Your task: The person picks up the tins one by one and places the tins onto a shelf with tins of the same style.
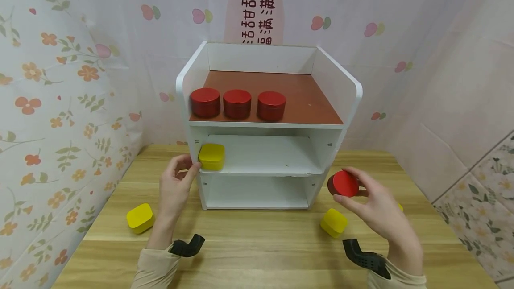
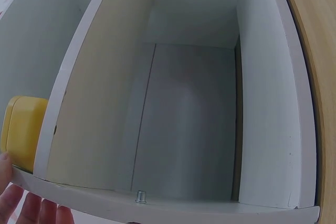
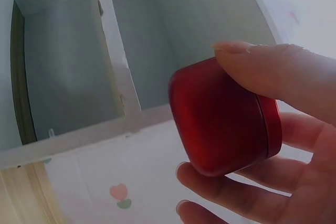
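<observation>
A white shelf unit (image 1: pixel 261 125) with a red-brown top surface stands in the middle of the head view. My left hand (image 1: pixel 176 186) holds the unit's left side panel, thumb at the front edge beside a yellow tin (image 1: pixel 211 157), the other fingers outside. That tin sits at the left end of the middle shelf. In my right hand (image 1: pixel 377 206), a red tin (image 3: pixel 220 124) is gripped between thumb and fingers, off the unit's right side and above the table. Three red tins, left (image 1: pixel 205 103), middle (image 1: pixel 237 104) and right (image 1: pixel 271 106), line the top's front.
On the wooden table (image 1: pixel 257 249), one yellow tin (image 1: pixel 140 218) lies beside my left forearm. Another yellow tin (image 1: pixel 334 223) is below the held red one. A sliver of yellow (image 1: pixel 400 207) shows behind my right hand. Patterned curtains (image 1: pixel 401 21) hang behind and at the sides.
</observation>
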A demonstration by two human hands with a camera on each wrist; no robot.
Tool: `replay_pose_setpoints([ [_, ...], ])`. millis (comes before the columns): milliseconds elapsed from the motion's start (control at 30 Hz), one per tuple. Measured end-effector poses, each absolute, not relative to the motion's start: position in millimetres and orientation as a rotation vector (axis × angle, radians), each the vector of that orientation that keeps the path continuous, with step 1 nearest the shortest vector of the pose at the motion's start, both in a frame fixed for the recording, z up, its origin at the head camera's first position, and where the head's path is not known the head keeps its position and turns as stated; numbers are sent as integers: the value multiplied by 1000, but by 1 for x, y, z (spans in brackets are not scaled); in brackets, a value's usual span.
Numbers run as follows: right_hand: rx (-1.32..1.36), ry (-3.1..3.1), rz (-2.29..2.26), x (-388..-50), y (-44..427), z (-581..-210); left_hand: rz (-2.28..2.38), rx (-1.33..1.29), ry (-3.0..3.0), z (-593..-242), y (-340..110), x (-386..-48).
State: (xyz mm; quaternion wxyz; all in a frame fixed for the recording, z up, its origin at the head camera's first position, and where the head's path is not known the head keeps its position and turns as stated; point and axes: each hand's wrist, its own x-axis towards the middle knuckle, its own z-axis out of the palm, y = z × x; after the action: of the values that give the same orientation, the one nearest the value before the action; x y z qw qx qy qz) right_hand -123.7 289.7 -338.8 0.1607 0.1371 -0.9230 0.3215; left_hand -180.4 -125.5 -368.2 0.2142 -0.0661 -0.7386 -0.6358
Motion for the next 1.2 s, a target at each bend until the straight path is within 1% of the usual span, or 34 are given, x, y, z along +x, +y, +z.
replay_pose_setpoints([
  [200, 442, -2584, 907, -127, 283, -339, -1757, -189, -2048, -370, -126, -182],
  [433, 510, -2557, 901, -132, 272, -340, -1787, -170, -2016, -394, -134, -199],
  [567, 515, -2564, 865, -133, 267, -340, -1778, -181, -2015, -399, -136, -201],
  [667, 530, -2555, 858, -135, 262, -340, -1787, -175, -2014, -395, -135, -199],
  [900, 606, -2516, 840, -136, 249, -341, -1752, -180, -2035, -374, -126, -184],
  [1200, 630, -2511, 836, -137, 234, -344, -1770, -189, -2020, -372, -125, -183],
])
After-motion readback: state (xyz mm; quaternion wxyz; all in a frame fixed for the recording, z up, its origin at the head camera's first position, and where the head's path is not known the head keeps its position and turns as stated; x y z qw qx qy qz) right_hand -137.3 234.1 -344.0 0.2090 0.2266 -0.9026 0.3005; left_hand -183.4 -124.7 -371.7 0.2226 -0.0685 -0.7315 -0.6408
